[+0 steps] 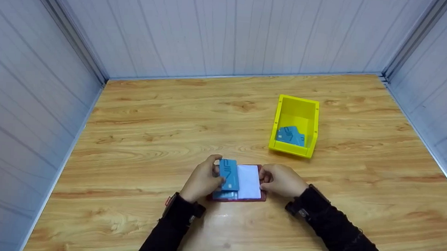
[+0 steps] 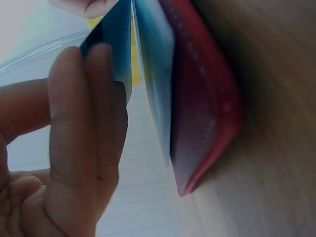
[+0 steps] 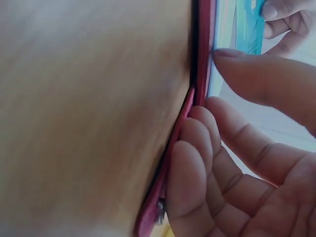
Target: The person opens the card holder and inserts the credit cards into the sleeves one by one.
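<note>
A blue card (image 1: pixel 228 174) with dark lettering and a small chip is pinched between the thumb and fingers of my left hand (image 1: pixel 202 180). It stands over the left half of an opened red card wallet (image 1: pixel 263 195), which has a stitched edge in the left wrist view. Another blue card (image 1: pixel 225 195) lies in the wallet's left side, under the held one. White inner leaves (image 1: pixel 249 182) show on the right half. My right hand (image 1: pixel 283 180) grips the wallet's right edge, thumb on the inner side and curled fingers along the red cover (image 3: pixel 204 59).
A yellow bin (image 1: pixel 312 141) stands behind the wallet, to the right, with blue cards (image 1: pixel 290 135) at its near end. The wood-grain table (image 1: pixel 147 144) is bounded by pale panel walls (image 1: pixel 214 30) at the back and both sides.
</note>
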`<action>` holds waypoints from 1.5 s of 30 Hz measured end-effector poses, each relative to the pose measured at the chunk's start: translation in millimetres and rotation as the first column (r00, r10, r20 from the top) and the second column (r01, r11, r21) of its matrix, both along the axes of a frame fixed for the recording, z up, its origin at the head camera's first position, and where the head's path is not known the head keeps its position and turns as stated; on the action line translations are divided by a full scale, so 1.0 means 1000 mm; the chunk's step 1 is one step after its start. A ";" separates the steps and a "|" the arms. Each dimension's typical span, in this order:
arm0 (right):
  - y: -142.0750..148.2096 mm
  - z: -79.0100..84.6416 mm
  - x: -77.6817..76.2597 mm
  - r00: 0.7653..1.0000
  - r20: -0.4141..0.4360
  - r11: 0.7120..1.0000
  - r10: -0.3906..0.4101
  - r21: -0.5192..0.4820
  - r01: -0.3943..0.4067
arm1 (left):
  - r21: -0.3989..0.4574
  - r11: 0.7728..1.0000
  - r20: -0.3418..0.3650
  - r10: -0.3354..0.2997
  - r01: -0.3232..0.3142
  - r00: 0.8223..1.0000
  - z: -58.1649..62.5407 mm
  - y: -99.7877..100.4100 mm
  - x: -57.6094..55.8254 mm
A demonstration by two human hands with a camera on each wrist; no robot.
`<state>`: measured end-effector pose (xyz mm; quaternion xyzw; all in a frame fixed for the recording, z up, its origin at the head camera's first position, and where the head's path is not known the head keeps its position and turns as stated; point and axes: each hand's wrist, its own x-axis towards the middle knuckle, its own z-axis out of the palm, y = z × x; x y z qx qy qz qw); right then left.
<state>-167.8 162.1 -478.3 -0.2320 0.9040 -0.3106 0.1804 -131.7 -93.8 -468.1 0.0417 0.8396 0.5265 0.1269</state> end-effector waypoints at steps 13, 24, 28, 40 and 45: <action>0.000 0.000 -0.001 0.999 0.046 1.000 -0.016 -0.011 0.017 | -0.140 0.990 -0.063 -0.003 -0.006 0.998 -0.001 0.004 0.000; 0.001 0.000 -0.001 0.999 0.035 1.000 -0.010 -0.015 0.010 | -0.102 0.995 -0.052 -0.021 0.016 0.998 -0.001 0.004 0.001; 0.002 0.000 -0.002 1.000 0.019 1.000 0.004 -0.020 -0.004 | -0.102 0.995 -0.066 -0.022 0.015 0.998 0.000 0.003 0.001; 0.001 -0.001 -0.002 0.999 0.040 1.000 -0.001 -0.021 0.002 | -0.132 0.991 -0.147 -0.009 -0.010 0.989 0.000 0.003 0.001; 0.001 -0.001 -0.002 0.999 0.039 1.000 0.003 -0.028 -0.001 | -0.136 0.991 -0.158 -0.005 -0.017 0.987 0.002 0.001 0.002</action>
